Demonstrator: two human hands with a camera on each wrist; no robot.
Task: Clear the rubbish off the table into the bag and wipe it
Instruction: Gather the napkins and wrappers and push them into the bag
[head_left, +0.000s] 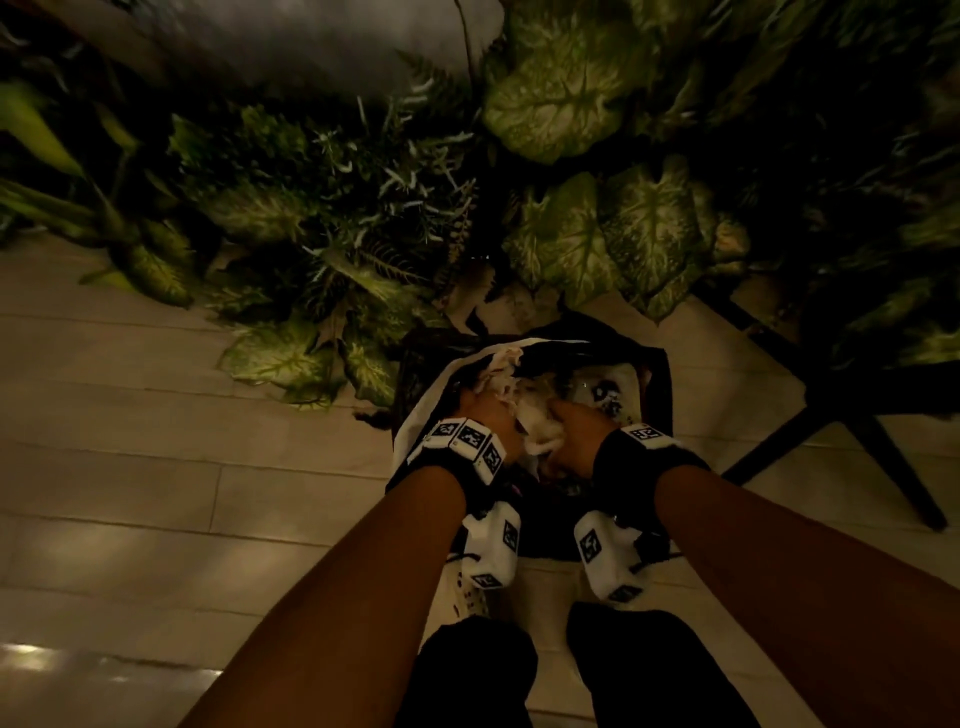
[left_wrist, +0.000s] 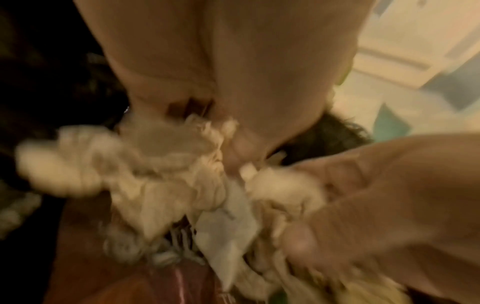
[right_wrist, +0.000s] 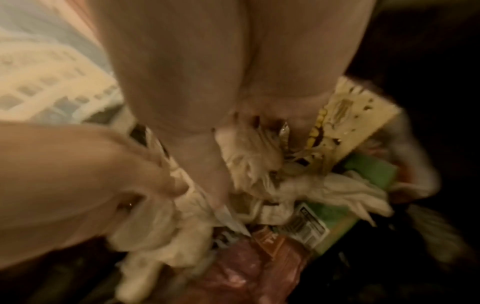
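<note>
Both hands, left (head_left: 488, 415) and right (head_left: 574, 428), were inside the bag (head_left: 415, 441) at lower centre of the frame, each grip clamped on crumpled tissue (head_left: 537, 439); judged risk: pushing hard could tear the bag or spill rubbish onto the floor (head_left: 156, 467).

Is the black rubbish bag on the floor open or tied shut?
Open: the black rubbish bag gapes, crumpled white paper and green carton showing inside.
</note>
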